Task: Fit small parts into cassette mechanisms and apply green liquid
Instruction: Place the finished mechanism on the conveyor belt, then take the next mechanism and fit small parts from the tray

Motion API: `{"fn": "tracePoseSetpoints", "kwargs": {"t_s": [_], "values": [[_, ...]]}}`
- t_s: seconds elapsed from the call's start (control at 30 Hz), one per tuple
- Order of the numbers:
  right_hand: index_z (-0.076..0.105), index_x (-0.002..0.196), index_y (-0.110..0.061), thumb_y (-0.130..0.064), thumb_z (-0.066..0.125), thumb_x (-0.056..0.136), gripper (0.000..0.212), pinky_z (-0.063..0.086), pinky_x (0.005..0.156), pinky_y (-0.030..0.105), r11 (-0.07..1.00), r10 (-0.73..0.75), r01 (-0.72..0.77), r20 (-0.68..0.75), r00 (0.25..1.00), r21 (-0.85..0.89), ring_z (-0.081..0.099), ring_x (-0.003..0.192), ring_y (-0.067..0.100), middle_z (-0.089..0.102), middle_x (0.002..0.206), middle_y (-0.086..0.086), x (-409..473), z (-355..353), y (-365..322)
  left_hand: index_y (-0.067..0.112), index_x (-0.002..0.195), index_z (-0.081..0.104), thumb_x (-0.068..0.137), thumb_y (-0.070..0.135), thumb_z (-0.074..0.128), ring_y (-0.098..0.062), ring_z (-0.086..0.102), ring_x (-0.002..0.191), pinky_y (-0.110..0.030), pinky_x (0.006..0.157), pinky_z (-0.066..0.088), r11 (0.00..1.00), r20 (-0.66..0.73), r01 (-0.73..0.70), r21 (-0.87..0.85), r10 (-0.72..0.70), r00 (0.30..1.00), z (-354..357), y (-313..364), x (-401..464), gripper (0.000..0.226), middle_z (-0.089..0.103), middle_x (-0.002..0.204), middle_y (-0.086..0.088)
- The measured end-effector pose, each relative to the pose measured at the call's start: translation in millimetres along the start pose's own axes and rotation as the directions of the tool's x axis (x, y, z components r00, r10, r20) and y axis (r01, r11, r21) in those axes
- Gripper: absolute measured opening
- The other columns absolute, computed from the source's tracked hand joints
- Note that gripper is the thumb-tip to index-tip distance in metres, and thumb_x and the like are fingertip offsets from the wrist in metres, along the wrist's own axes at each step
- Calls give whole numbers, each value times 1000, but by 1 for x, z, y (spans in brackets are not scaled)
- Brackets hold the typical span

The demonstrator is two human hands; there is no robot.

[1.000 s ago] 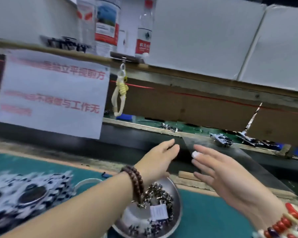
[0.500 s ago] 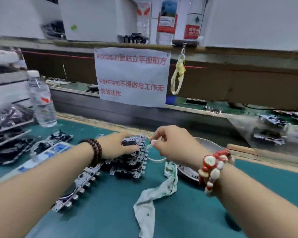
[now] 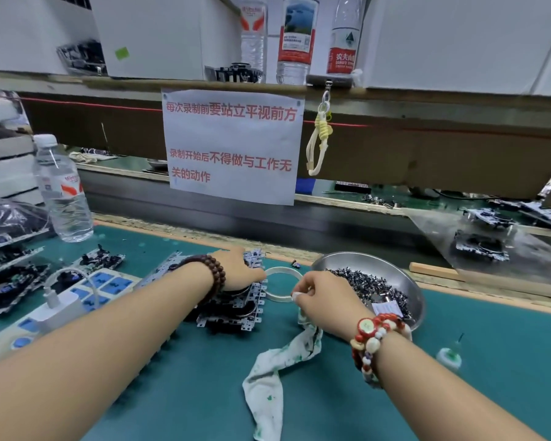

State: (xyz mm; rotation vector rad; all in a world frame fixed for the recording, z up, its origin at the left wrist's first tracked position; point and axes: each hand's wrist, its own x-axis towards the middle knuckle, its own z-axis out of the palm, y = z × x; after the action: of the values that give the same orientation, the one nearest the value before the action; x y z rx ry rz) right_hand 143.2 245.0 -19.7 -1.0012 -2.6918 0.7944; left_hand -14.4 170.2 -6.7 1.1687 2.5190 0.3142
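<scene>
A stack of cassette mechanisms (image 3: 236,308) lies on the green mat at centre. My left hand (image 3: 237,268) lies over the top of the stack, its fingers curled down over the far edge. My right hand (image 3: 323,297) hovers just right of the stack with fingers curled and thumb tucked in; nothing shows between them. It is between a clear tape ring (image 3: 280,285) and a steel bowl (image 3: 411,283) heaped with small dark parts. A small bottle of green liquid (image 3: 448,358) stands on the mat to the right of my right forearm.
A green-stained rag (image 3: 275,374) trails from under my right hand toward me. A white power strip (image 3: 61,308) and more mechanisms (image 3: 10,281) lie at left, near a water bottle (image 3: 64,192). A paper sign (image 3: 233,144) hangs from the shelf ahead.
The view swung left and down from the conveyor to the mat. Both hands came down from mid-air; the left settled on the mechanism stack, and the right drew back slightly toward the bowl.
</scene>
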Motion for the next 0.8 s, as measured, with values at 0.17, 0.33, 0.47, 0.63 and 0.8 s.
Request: {"fn": "tracePoseSetpoints", "kwargs": {"t_s": [0.17, 0.33, 0.47, 0.63, 0.8], "values": [[60, 90, -24, -21, 50, 92, 10, 42, 75, 24, 1000, -7, 7, -14, 1000, -29, 53, 82, 11, 60, 91, -4, 8, 6, 4, 15, 146, 26, 85, 46, 56, -26, 40, 130, -36, 102, 37, 998, -49, -28, -59, 25, 998, 2, 1, 0, 74, 33, 149, -9], [61, 113, -15, -6, 48, 90, 28, 42, 88, 27, 981, 51, -65, -80, 995, -184, 55, 105, 21, 57, 120, 6, 16, 6, 21, 20, 143, 31, 77, 42, 67, -27, 41, 129, -39, 102, 39, 990, -78, -39, -136, 28, 997, -2, -4, 0, 78, 30, 149, -10], [60, 119, -10, -5, 49, 91, 30, 43, 93, 27, 962, 142, -144, -25, 990, -232, 57, 111, 23, 59, 123, 9, 24, 1, 39, 24, 141, 32, 72, 44, 70, -30, 43, 124, -42, 102, 40, 987, -88, -10, -162, -4, 996, -2, -8, 0, 80, 24, 148, -12], [63, 114, -18, -12, 53, 90, 27, 46, 89, 27, 946, 166, -140, 67, 984, -292, 59, 107, 22, 63, 117, 6, 46, 6, 67, 22, 135, 39, 74, 44, 70, -26, 44, 123, -43, 105, 36, 955, -144, -48, -292, 6, 990, -18, -7, -3, 72, 41, 139, -11], [67, 97, -30, -19, 61, 78, 22, 54, 79, 31, 934, 186, -188, -35, 982, -303, 64, 86, 18, 68, 99, -2, 88, 18, 113, 24, 129, 45, 73, 43, 71, -16, 50, 104, -29, 86, 36, 868, -265, -217, -447, 103, 959, -33, 14, -32, 64, 52, 127, -5]]}}
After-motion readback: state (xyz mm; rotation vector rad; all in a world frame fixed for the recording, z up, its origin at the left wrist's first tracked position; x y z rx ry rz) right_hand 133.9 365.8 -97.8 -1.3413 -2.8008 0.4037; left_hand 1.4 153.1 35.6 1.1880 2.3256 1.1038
